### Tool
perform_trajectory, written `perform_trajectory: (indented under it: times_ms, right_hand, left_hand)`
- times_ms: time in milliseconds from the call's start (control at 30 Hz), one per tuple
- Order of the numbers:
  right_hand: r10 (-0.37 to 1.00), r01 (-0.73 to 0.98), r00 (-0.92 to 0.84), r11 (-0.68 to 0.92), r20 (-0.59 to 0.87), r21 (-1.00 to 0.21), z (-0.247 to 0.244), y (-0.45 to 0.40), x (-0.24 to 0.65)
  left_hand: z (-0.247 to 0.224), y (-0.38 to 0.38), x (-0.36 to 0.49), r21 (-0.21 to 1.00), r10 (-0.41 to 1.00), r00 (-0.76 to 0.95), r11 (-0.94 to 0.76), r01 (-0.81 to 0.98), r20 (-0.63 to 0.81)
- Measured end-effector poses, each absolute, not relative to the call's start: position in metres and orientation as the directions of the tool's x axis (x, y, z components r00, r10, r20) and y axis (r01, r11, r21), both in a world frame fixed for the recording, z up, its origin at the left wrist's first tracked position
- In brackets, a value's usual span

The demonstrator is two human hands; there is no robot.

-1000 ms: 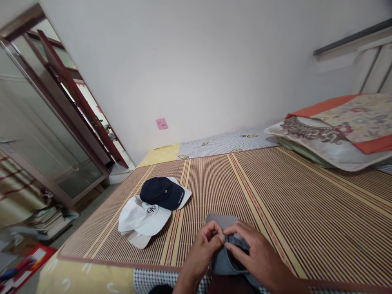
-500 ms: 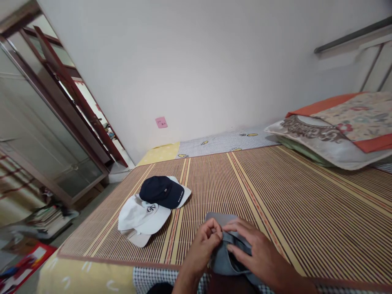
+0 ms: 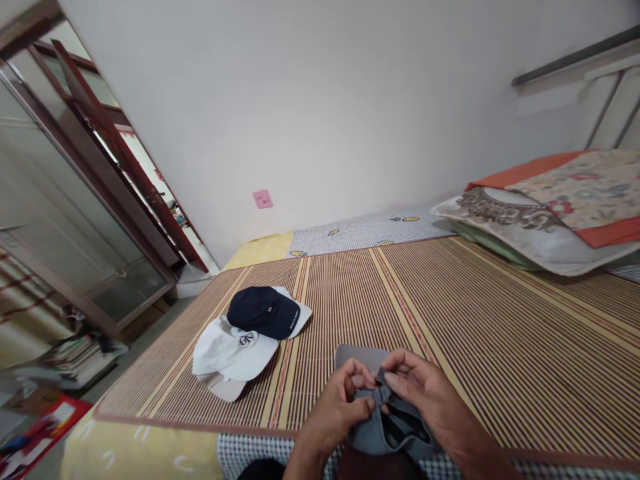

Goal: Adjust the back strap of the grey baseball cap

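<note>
A grey cap (image 3: pixel 369 430) lies at the near edge of the mat, its pale brim (image 3: pixel 357 355) pointing away from me and its opening facing me. My right hand (image 3: pixel 427 390) pinches the free end of the cap's strap (image 3: pixel 381 379) between thumb and fingertips. On the other side, my left hand (image 3: pixel 340 403) is closed on the band by the strap, with fingers bent. The fastening between the fingertips is too small to make out. To the left, a navy cap (image 3: pixel 263 310) and a white cap (image 3: pixel 227 350) rest in an overlapping group with other pale brims beneath.
A striped bamboo mat (image 3: pixel 345 293) covers the bed. Pillows (image 3: pixel 545 227) are stacked at the right by the wall, which bears a pink note (image 3: pixel 262 199). Glass-panelled doors (image 3: pixel 85 220) stand at the left, with stacked books (image 3: pixel 83 360) on the floor below.
My right hand has gone from lying spread over the grey cap to pinching the strap end and lifting it. My left hand has shifted slightly right, still on the band.
</note>
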State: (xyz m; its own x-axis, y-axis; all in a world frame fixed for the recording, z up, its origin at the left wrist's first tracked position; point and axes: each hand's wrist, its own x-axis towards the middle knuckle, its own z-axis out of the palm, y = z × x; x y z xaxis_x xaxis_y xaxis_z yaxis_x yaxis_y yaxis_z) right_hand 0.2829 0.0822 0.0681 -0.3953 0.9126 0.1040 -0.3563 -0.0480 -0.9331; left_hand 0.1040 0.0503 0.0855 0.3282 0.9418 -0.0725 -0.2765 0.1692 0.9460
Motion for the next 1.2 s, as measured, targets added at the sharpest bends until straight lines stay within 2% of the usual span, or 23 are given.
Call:
perform_trajectory:
  times_ms: [100, 300, 433, 567, 667, 867, 1067, 1200]
  right_hand:
    - [0.926, -0.448, -0.373, -0.124, 0.059, -0.885, 0.068, 0.081, 0.282]
    - [0.944, -0.534, -0.322, -0.122, 0.068, -0.837, 0.071, 0.078, 0.281]
    - [0.934, -0.531, -0.339, -0.091, 0.113, -0.843, 0.074, 0.076, 0.285]
    - [0.919, -0.489, -0.387, -0.130, 0.081, -0.862, 0.079, 0.073, 0.292]
    - [0.922, -0.408, -0.382, -0.115, 0.055, -0.906, 0.082, 0.072, 0.298]
    - [0.932, -0.159, -0.332, 0.098, 0.147, -0.982, 0.082, 0.074, 0.307]
    - [0.916, 0.168, -0.336, 0.286, 0.218, -0.943, 0.094, 0.070, 0.313]
    - [0.913, 0.217, -0.355, 0.288, 0.200, -0.933, 0.100, 0.066, 0.311]
  left_hand:
    - [0.084, 0.051, 0.103, 0.950, 0.934, 0.344, 0.189, -0.249, -0.096]
    - [0.085, 0.051, 0.103, 0.976, 0.925, 0.370, 0.151, -0.158, -0.084]
    - [0.085, 0.052, 0.108, 0.979, 0.906, 0.421, 0.125, -0.160, -0.047]
    - [0.082, 0.053, 0.109, 0.966, 0.905, 0.412, 0.189, -0.176, -0.102]
    - [0.082, 0.053, 0.108, 0.965, 0.908, 0.396, 0.213, -0.155, -0.137]
    - [0.084, 0.053, 0.109, 0.966, 0.911, 0.379, 0.223, -0.131, -0.159]
    - [0.080, 0.055, 0.109, 0.968, 0.916, 0.391, 0.173, -0.182, -0.090]
    - [0.083, 0.054, 0.113, 0.966, 0.916, 0.392, 0.174, -0.190, -0.088]
